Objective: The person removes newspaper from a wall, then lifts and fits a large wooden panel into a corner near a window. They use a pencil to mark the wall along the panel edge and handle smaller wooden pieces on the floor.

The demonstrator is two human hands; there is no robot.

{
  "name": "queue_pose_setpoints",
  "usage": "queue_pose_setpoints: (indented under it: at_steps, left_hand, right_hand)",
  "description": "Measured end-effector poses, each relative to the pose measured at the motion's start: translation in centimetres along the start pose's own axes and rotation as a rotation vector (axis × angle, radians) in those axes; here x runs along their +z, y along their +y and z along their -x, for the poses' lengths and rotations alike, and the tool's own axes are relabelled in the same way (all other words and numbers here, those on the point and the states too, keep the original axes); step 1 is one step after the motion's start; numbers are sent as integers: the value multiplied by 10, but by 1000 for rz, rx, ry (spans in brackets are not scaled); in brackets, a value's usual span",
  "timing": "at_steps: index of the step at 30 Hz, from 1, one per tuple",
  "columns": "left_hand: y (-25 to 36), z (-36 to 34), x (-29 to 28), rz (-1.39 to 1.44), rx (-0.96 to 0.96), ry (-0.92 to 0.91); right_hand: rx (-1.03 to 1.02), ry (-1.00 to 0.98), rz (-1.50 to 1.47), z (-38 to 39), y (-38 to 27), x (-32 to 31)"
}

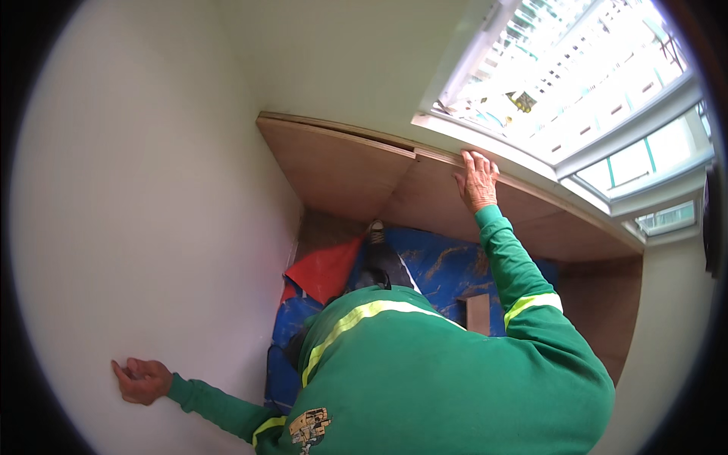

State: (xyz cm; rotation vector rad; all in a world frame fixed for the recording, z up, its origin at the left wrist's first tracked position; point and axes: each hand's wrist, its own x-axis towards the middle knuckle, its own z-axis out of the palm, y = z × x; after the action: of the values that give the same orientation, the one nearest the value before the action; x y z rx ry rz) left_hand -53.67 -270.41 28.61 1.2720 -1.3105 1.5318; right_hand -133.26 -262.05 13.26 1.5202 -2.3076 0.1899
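Note:
My right hand rests on the top edge of a low brown plywood panel below the window. Its fingers lie stretched across the edge, with the thumb apart on the panel's face. My left hand is out to the left beside the pale wall. Its fingers are loosely bent and spaced from the thumb, and I see no object in it. Whether it touches the wall I cannot tell. Left of my right hand, another plywood panel has its top edge partly standing away from the strip behind it.
Blue sheeting with brown dust covers much of the floor, beside a red sheet. A short wood piece lies near my body. My shoe is close to the panels. The window frame stands above them.

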Motion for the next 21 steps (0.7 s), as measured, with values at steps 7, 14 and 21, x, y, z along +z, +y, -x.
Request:
queue_pose_setpoints:
  at_steps: [7, 14, 21]
  left_hand:
    - [5, -10, -2, -85, 50, -36]
    - [11, -9, -3, -20, 8, -20]
    - [9, -9, -4, 49, -9, 0]
  right_hand:
    - [178, 112, -103, 33, -4, 36]
    - [236, 93, -57, 27, -14, 43]
    - [261, 72, -48, 26, -18, 42]
